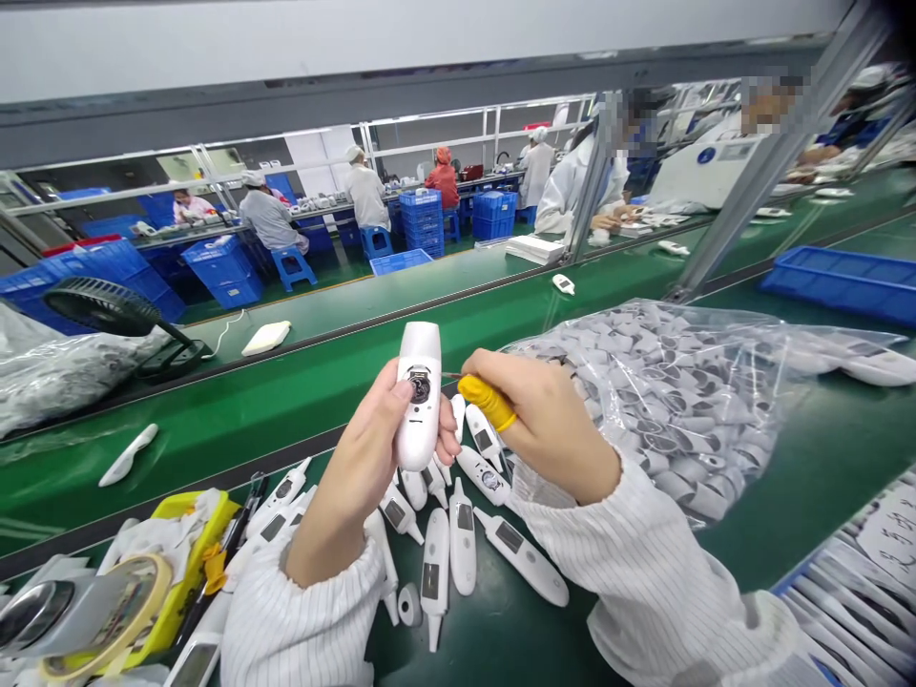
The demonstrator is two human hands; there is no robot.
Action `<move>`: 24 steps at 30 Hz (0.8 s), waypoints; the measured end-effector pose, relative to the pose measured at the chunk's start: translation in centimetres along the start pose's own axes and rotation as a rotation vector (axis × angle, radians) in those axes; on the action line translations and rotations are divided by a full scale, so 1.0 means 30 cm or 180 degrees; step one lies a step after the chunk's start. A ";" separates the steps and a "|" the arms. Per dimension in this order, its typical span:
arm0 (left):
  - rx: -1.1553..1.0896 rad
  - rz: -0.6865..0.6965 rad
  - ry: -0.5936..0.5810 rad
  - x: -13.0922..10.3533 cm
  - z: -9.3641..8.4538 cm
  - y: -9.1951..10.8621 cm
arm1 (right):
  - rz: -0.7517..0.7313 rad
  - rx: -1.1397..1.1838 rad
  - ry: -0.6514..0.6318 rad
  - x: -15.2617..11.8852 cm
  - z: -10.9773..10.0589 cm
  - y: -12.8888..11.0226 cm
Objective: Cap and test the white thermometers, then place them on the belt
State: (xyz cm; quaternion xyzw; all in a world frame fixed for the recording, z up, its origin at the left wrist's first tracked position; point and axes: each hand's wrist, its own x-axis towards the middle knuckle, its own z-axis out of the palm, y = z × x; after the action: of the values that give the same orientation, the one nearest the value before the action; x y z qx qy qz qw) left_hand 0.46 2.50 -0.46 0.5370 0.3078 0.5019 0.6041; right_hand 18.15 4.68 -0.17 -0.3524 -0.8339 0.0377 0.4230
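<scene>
My left hand (366, 429) is closed around a white ear thermometer (419, 439), held upright with its round battery compartment uncovered and facing me. The thumb lies at the edge of that compartment. To its right, my right hand (551, 410) pinches a thin metal tool (450, 375) whose tip points at the thermometer's side; most of the tool is hidden by the fingers. A yellow finger cot (487, 403) covers one digit of this hand. Below both hands, several more thermometers (464, 549) lie scattered on the green table, beside a small grey-white cap (409, 605).
A clear bag of grey-white caps (679, 401) fills the right side. A yellow tray (186, 563) with a tape roll (154, 572) sits at left. Beyond runs a green conveyor belt (315, 367); a small fan (107, 305) and a blue crate (844, 281) flank it. Co-workers sit farther back.
</scene>
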 end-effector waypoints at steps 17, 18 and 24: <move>0.0703 -0.0053 0.0169 -0.009 -0.035 0.006 | -0.0255 0.0049 -0.0259 0.006 0.080 0.029; 0.0462 -0.0150 0.0092 -0.006 -0.044 0.010 | -0.0288 0.0160 -0.0192 0.008 0.086 0.033; -0.0069 -0.0378 -0.0002 0.009 -0.045 0.007 | -0.0741 0.0054 0.0633 0.013 0.095 0.036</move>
State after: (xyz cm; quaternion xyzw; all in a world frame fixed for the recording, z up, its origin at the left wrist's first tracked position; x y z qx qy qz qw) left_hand -0.74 3.22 -0.54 0.5115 0.3334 0.4683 0.6387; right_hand 16.52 6.42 -2.12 -0.2517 -0.8228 -0.0397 0.5080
